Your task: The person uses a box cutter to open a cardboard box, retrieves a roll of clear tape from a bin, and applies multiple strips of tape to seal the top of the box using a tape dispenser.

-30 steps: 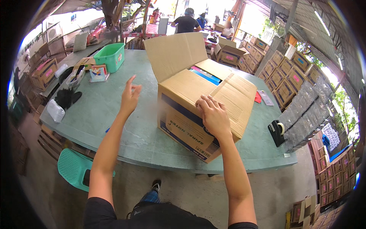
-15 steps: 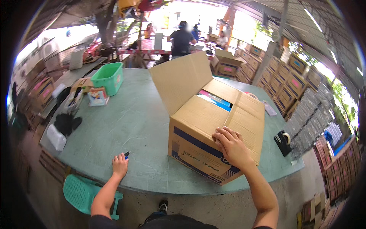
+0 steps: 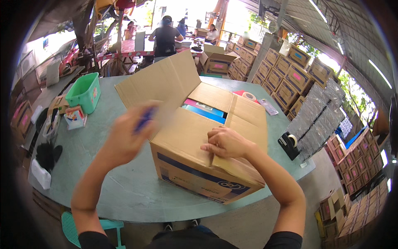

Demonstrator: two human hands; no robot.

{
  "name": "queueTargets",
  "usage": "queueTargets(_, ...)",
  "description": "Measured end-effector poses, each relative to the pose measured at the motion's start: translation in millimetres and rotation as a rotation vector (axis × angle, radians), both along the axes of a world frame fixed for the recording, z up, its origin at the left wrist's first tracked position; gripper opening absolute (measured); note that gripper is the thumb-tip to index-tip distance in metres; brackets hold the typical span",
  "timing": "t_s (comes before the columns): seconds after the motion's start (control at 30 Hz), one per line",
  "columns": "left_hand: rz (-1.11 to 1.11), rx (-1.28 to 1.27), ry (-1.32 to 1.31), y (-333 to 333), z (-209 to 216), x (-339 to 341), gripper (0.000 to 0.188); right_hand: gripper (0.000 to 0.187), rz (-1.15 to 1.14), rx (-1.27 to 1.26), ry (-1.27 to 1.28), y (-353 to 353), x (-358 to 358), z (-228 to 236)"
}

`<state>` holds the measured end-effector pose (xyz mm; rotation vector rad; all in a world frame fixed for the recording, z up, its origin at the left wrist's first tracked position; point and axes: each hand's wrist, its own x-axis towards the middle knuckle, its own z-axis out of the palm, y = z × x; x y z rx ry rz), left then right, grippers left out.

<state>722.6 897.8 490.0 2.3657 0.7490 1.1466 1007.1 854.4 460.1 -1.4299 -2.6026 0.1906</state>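
Observation:
A large cardboard box (image 3: 195,180) sits on the green table in front of me, one wide flap (image 3: 159,81) standing up at its far left. Through the gap between its top flaps show pink and blue packs or notebooks (image 3: 205,111). My left hand (image 3: 128,135), smeared by motion, is closed round a small blue tool (image 3: 146,119) in front of the raised flap; its exact kind is too blurred to tell. My right hand (image 3: 228,142) lies on the box top, fingers curled at the edge of the near right flap (image 3: 237,167), which is slightly lifted.
On the green table (image 3: 124,195), a green bin (image 3: 85,93), small boxes and black gloves (image 3: 49,155) lie left. A tape dispenser (image 3: 289,145), tape roll (image 3: 249,96) and stacked plastic-wrapped goods (image 3: 315,120) are right. A stool (image 3: 72,228) stands below; carton stacks (image 3: 286,79) and people are beyond.
My left hand has risen from the table to the box, carrying the small blue tool. My right hand has moved from the near top edge onto the flap seam. The view has shifted.

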Motion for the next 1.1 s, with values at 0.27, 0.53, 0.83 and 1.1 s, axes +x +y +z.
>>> queueTargets(0.27,0.074,0.236,0.572,124.4,-32.4,201.1,0.039,0.041,0.027,0.280,0.377,22.4,29.2,-4.3)
queueTargets(0.53,0.159,0.259,0.656,171.3,-66.7,319.7,0.033,0.034,0.038,0.370,0.460,14.1,42.1,7.0)
queueTargets(0.83,0.098,0.357,0.671,200.2,-71.6,336.8,0.031,0.032,0.036,0.340,0.411,18.7,43.4,12.9)
queueTargets(1.1,0.121,0.364,0.645,193.4,-72.9,330.9,0.034,0.032,0.046,0.343,0.391,19.4,42.2,11.3)
